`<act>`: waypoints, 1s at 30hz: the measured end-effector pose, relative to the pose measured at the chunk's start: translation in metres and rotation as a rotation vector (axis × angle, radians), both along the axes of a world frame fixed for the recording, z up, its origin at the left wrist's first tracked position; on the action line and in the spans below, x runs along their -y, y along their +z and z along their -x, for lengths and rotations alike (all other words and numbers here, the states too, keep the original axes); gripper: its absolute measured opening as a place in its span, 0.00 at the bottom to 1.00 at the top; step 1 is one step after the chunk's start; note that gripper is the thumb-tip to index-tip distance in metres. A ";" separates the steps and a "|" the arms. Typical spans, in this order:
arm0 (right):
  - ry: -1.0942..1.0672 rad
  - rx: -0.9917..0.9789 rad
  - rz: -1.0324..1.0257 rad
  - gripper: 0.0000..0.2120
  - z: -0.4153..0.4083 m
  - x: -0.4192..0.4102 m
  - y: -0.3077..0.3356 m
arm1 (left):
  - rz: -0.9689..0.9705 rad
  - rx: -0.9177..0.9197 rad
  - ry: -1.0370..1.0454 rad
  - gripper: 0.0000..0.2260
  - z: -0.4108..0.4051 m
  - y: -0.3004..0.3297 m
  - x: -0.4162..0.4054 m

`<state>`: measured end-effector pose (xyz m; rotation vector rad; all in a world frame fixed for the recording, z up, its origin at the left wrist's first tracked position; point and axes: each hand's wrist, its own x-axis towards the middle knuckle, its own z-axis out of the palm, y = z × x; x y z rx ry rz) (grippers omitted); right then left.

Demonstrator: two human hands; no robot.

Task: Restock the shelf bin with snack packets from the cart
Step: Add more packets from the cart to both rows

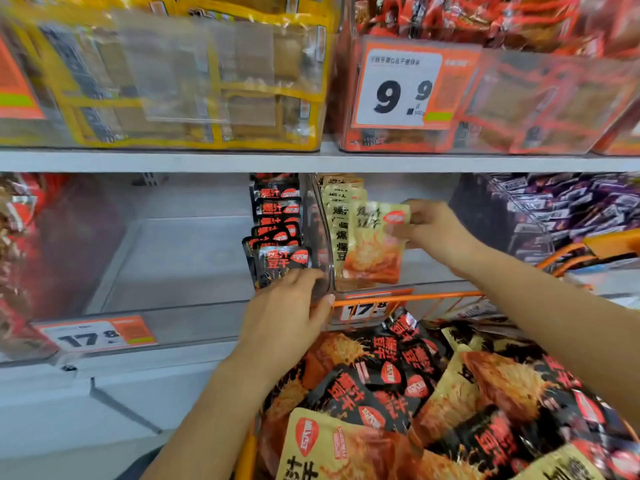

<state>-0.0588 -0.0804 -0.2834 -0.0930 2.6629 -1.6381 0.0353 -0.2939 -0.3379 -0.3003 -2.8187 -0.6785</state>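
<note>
Overhead, glossy flat beige packet (375,244) in right grip (429,225)

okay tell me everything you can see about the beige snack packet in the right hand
The beige snack packet is a flat, glossy pouch, pale tan on top with black brush lettering and a red oval logo, orange food picture below. The right hand pinches its upper right edge, holding it upright at the front of a row of matching packets in the clear shelf bin, just right of the divider.

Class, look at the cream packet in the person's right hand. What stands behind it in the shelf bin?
Behind the cream packet, held by the right hand, a row of cream packets stands upright. Their lower parts and the row's depth are hidden.
</note>
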 end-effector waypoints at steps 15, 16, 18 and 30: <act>0.086 -0.340 -0.762 0.07 -0.049 -0.001 0.012 | 0.102 0.009 -0.109 0.15 0.003 -0.009 0.008; 0.153 -0.343 -0.858 0.04 -0.067 -0.007 0.021 | 0.112 0.008 -0.111 0.15 0.003 -0.010 0.008; 0.380 -0.187 -1.131 0.10 -0.094 -0.021 0.035 | 0.113 0.005 -0.105 0.14 0.003 -0.012 0.009; 0.479 0.131 -0.375 0.05 -0.108 -0.033 0.011 | 0.023 0.037 -0.110 0.25 -0.001 -0.013 0.008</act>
